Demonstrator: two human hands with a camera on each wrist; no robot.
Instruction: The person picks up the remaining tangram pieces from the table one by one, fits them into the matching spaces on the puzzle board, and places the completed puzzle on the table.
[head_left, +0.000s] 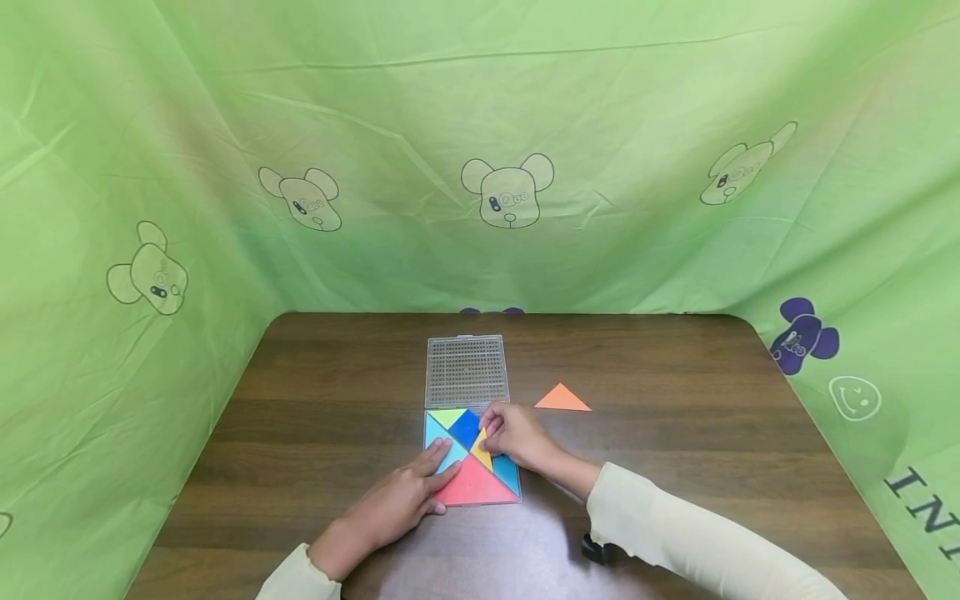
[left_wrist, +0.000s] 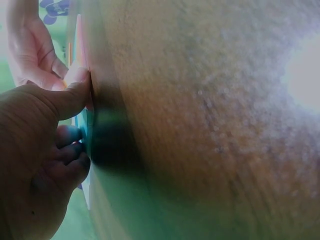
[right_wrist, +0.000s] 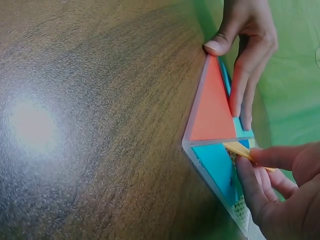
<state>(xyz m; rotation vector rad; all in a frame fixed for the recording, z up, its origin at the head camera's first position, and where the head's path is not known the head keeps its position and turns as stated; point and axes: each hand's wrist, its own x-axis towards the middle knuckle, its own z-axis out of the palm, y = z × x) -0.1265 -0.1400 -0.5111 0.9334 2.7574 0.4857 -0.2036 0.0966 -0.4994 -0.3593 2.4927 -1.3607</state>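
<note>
A square tangram case lies unfolded on the table, and its near half (head_left: 480, 504) holds colored pieces. Between thumb and fingers my right hand (head_left: 516, 435) pinches a yellow tangram piece (head_left: 482, 450), tilted above a gap in the case in the right wrist view. Fingers of my left hand (head_left: 401, 497) lie extended across the light blue triangle (head_left: 441, 446) and the red triangle (head_left: 476, 483), with its thumb at the case's near left corner. Around the yellow piece are a dark blue piece (head_left: 463, 428), a lime piece (head_left: 446, 417) and a teal piece (right_wrist: 218, 167).
The clear gridded lid (head_left: 467, 371) lies flat behind the filled half. An orange triangle (head_left: 562, 398) sits on the wooden table (head_left: 337, 375), right of the case. Green printed cloth (head_left: 405, 250) hangs around the table's back and sides.
</note>
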